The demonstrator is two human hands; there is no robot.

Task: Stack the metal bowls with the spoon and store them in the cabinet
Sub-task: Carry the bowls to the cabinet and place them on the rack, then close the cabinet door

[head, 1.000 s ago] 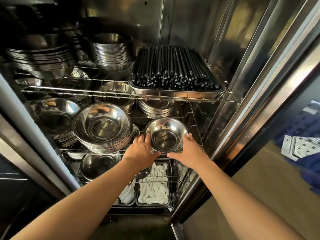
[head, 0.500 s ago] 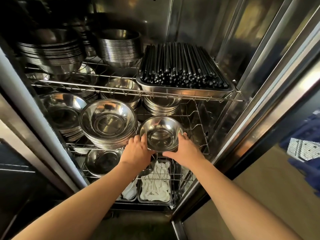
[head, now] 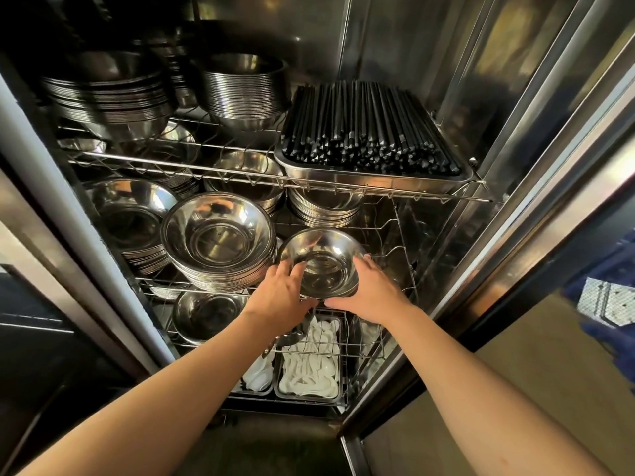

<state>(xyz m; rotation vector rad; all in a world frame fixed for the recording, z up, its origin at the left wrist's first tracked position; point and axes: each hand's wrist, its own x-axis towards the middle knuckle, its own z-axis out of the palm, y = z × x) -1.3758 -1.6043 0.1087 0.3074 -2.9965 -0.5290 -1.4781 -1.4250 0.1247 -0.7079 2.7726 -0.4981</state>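
Note:
A small stack of metal bowls (head: 323, 259) sits at the front right of the middle wire shelf (head: 405, 266) inside the steel cabinet. My left hand (head: 280, 297) grips its left side and my right hand (head: 371, 293) grips its right side. The top bowl looks empty; no spoon shows in it. Immediately to the left stands a taller stack of larger metal bowls (head: 218, 235), close to the held stack.
The top shelf holds tall bowl stacks (head: 245, 87) and a tray of black chopsticks (head: 369, 132). More bowls (head: 130, 218) fill the middle shelf's left and back. Below lie a bowl (head: 206, 314) and trays of white spoons (head: 309, 365). The cabinet door frame (head: 508, 242) runs along the right.
Both hands have pushed the small bowl stack further in onto the middle shelf, slightly towards the large stack. The view has shifted a little with my head.

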